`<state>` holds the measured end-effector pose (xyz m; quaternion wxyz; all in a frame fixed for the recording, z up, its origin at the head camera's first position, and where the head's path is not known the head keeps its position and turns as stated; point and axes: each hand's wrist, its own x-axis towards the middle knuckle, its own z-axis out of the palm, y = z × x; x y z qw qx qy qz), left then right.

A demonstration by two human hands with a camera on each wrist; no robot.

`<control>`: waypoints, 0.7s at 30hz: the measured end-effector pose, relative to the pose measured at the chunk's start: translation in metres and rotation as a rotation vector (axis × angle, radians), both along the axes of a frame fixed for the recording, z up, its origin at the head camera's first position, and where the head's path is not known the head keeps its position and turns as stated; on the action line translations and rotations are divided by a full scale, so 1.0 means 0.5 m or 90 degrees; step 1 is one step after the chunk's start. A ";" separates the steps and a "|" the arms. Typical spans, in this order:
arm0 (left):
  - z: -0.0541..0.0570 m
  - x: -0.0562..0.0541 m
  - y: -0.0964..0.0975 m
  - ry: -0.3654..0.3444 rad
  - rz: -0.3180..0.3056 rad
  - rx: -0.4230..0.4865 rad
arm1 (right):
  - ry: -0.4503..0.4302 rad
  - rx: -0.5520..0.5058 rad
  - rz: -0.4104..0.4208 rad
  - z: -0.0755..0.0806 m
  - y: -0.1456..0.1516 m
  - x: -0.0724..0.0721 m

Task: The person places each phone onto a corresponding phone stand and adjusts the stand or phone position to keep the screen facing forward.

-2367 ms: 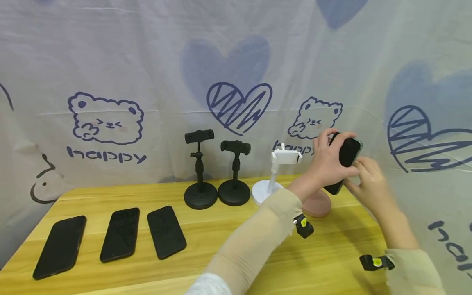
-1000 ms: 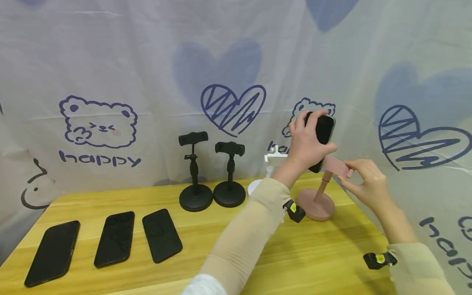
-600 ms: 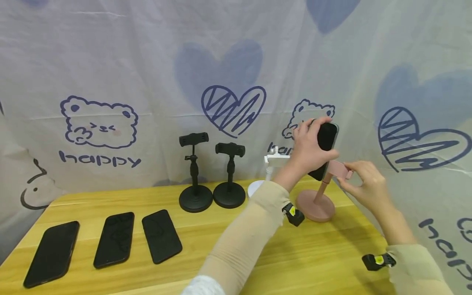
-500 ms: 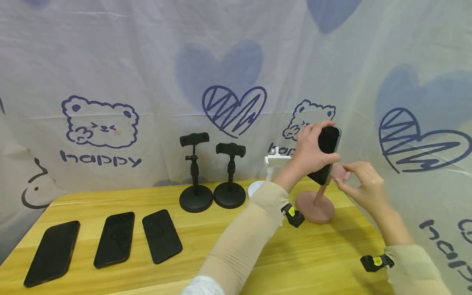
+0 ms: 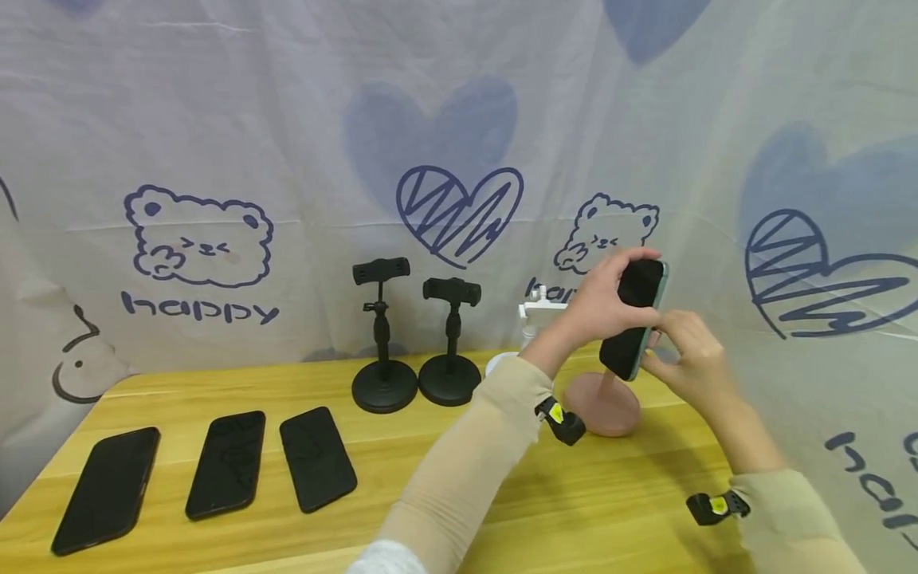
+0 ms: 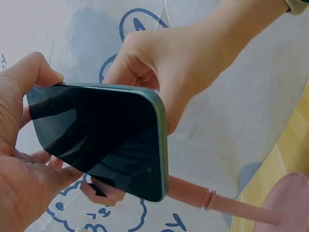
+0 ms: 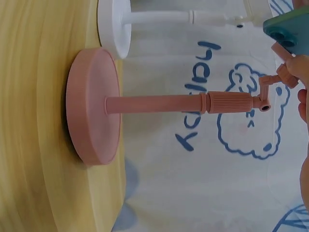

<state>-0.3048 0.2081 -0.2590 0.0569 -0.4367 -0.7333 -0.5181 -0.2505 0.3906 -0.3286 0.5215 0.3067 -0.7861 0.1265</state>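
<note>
My left hand [image 5: 602,301] grips a black-screened phone [image 5: 622,351] with a teal edge by its long sides, thumb along one and fingers on the other. Behind the phone, my right hand [image 5: 694,355] pinches the clamp of a pink phone stand [image 5: 601,408]. Most of that clamp is hidden by the phone in the head view. From the right wrist, the pink jointed arm [image 7: 270,80] meets the teal back of the phone [image 7: 294,29] near its camera lenses. The left wrist view shows the tilted screen [image 6: 106,135] in front of the pink stem [image 6: 190,190].
A white phone stand [image 5: 541,309] is just left of the pink one, partly behind my left arm. Two black phone stands [image 5: 383,387] [image 5: 450,379] are farther left. Three black phones [image 5: 107,490] [image 5: 226,464] [image 5: 318,458] lie on the wooden table [image 5: 402,494]. A printed curtain [image 5: 315,119] hangs behind.
The phone was left of and above the pink clamp; it has come down and right, and now covers it. My right hand has kept hold of the clamp, shifting slightly left.
</note>
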 end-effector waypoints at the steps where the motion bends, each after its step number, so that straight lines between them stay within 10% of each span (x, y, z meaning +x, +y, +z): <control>1: 0.001 0.001 -0.002 0.004 0.004 -0.005 | 0.002 0.000 0.007 0.000 -0.004 -0.002; 21: -0.002 0.023 0.002 0.000 0.096 -0.117 | 0.011 0.022 0.022 0.000 -0.017 0.003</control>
